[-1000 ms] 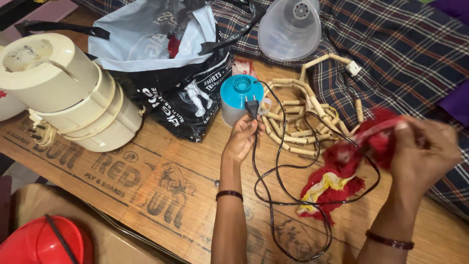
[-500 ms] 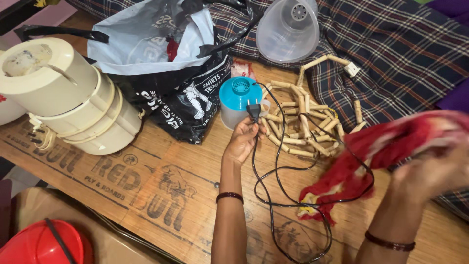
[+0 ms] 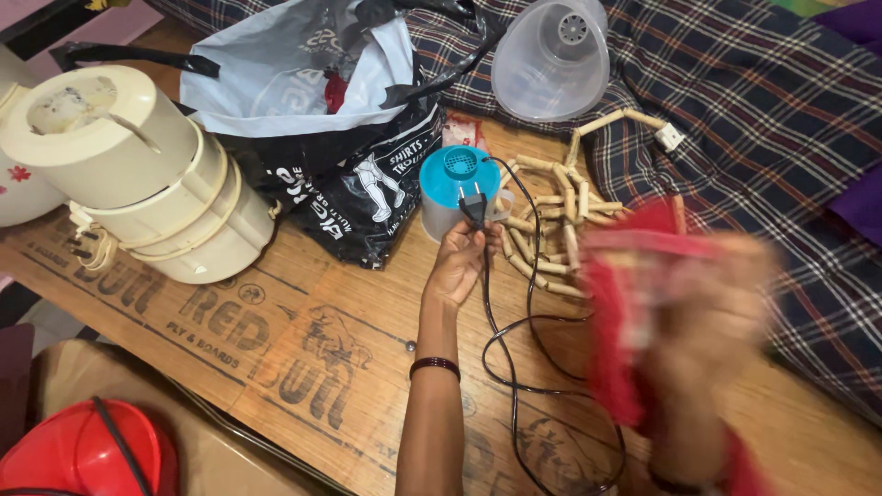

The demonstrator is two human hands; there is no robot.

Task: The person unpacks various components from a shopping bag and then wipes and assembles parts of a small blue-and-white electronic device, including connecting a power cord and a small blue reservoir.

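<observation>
Black cord (image 3: 514, 358): I see it loop over the board's near right; its plug (image 3: 474, 206) is pinched at the fingertips of the left hand (image 3: 457, 262).
Small appliance (image 3: 450, 188): grey body with blue vented cap, just beyond the plug, at the middle of the board.
Right hand (image 3: 712, 321): motion-blurred, to the right; I judge it closed on the red cloth (image 3: 616, 331), but I cannot tell how the fingers lie.
Progress: I judge the cord loose and unwound, plug in hand, cloth raised off the board; cord not coiled, nothing stowed.
Plywood board (image 3: 276, 321): brown, dark printing and an animal emblem stamped across the near left.
Black carrier bag (image 3: 358, 197): white lettering and a figure, far centre; a pale grey bag (image 3: 294, 69) lies open above it.
Cream appliance (image 3: 138, 174): round, far left.
Clear dome (image 3: 549, 60): on the checked fabric (image 3: 763, 119), far right.
Beaded mat (image 3: 551, 220): tan tubes, right of the plug.
Red helmet (image 3: 83, 455): near left corner.
</observation>
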